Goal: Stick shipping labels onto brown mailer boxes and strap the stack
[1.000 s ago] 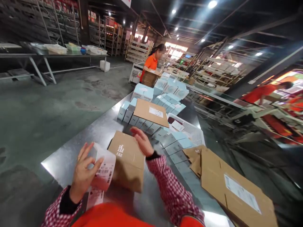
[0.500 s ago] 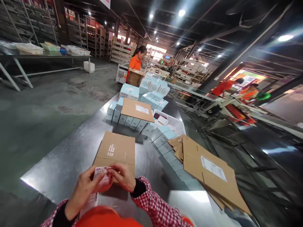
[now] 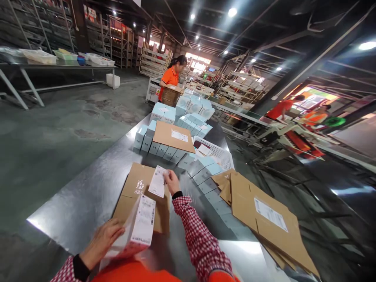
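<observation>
My left hand [image 3: 101, 242] is closed round the lower edge of a strip of printed shipping labels [image 3: 138, 227], held near my chest. A single white label [image 3: 158, 181] is pinched in my right hand [image 3: 172, 182] and hovers over the far end of a brown cardboard mailer box [image 3: 138, 197]. The box lies flat on the shiny metal table [image 3: 88, 196] and bears small white lettering.
Rows of pale blue boxes [image 3: 164, 149] carry a labelled brown mailer [image 3: 173, 136]. A white mesh basket [image 3: 219, 150] is behind, flattened cartons [image 3: 264, 219] to the right. A person in orange [image 3: 170, 80] works at the table's far end; others stand right.
My right hand has peeled one label off the strip and carried it forward over the box. The left hand has dropped back with the remaining strip.
</observation>
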### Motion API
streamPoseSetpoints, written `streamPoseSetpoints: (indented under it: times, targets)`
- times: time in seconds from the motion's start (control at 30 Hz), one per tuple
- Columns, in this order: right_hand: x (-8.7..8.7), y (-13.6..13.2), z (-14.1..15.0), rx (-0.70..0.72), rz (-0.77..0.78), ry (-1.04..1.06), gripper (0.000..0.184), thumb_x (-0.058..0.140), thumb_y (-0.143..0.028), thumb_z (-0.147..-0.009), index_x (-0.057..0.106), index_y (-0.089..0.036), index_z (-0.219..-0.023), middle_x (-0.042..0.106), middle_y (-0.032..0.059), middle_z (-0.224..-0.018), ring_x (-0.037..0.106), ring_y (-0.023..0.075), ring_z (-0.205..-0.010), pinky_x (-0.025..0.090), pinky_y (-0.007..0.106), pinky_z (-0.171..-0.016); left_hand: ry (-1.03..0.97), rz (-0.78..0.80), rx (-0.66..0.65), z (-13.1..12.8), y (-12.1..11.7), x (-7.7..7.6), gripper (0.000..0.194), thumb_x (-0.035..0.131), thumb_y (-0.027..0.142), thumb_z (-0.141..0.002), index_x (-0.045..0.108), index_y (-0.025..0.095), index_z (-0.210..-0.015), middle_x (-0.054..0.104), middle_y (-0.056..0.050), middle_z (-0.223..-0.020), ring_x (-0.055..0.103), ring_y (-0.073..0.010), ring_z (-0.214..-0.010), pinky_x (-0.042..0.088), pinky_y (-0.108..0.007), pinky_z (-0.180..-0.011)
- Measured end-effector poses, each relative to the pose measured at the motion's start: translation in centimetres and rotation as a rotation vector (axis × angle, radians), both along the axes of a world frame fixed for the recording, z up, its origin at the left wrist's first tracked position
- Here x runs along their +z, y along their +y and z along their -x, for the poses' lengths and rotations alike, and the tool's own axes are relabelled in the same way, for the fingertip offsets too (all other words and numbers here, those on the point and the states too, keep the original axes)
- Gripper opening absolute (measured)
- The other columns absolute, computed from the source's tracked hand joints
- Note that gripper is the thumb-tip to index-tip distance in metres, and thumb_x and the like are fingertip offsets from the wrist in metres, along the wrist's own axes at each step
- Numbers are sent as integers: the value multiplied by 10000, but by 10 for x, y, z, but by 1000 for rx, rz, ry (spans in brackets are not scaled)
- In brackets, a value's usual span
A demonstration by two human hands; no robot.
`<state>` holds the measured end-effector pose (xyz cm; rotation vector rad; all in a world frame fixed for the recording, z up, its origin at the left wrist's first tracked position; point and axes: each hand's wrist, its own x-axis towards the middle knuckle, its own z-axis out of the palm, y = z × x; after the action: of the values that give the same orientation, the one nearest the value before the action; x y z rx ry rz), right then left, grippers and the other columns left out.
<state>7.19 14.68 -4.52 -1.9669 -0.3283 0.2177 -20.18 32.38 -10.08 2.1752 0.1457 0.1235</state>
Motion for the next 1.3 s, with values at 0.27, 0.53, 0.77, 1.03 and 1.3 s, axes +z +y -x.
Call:
streamPoseSetpoints:
  times: [0.27,0.53,0.77,1.03,1.3]
  targets:
    - [-48,39,-17,232,310,4,513,664,-132,-661,507,-108,-1149,650,123,-1067,617,242,-999,482,366,-900,-32,12,-49,-22,-11,-59,324,458,378,-901,763,270,-919,582,-75,-1344,438,-280,-1325,372,-490,-1098]
    - [-58,53,15,206,707,-361,772,622,-419,-813,322,-97,-1447,301,224,-1509,267,373,-1386,176,540,-1128,35,-60,-110,-22,-13,-60,343,438,361,-917,769,275,-898,522,-70,-1406,380,-291,-1366,348,-515,-1107]
    - [-59,28,-15,135,811,-276,573,419,-458,-930,378,-188,-1434,289,143,-1539,193,310,-1434,85,569,-1141,79,-6,-110,-22,-8,-54,378,419,424,-919,761,268,-948,534,-86,-1391,419,-310,-1339,362,-512,-1099]
    - [-60,-65,1,-134,596,279,284,657,-329,-767,646,-101,-936,681,136,-863,673,230,-749,519,308,-650,-54,73,255,-19,-10,-113,443,416,472,-903,732,174,-988,227,-100,-1574,240,-347,-1420,215,-517,-1159]
    - [-22,-87,22,16,134,504,346,608,-434,-744,579,-156,-949,654,29,-779,607,141,-596,472,240,-501,-205,358,342,-22,-12,-112,385,420,486,-901,721,260,-982,417,-27,-1490,382,-300,-1362,276,-462,-1154]
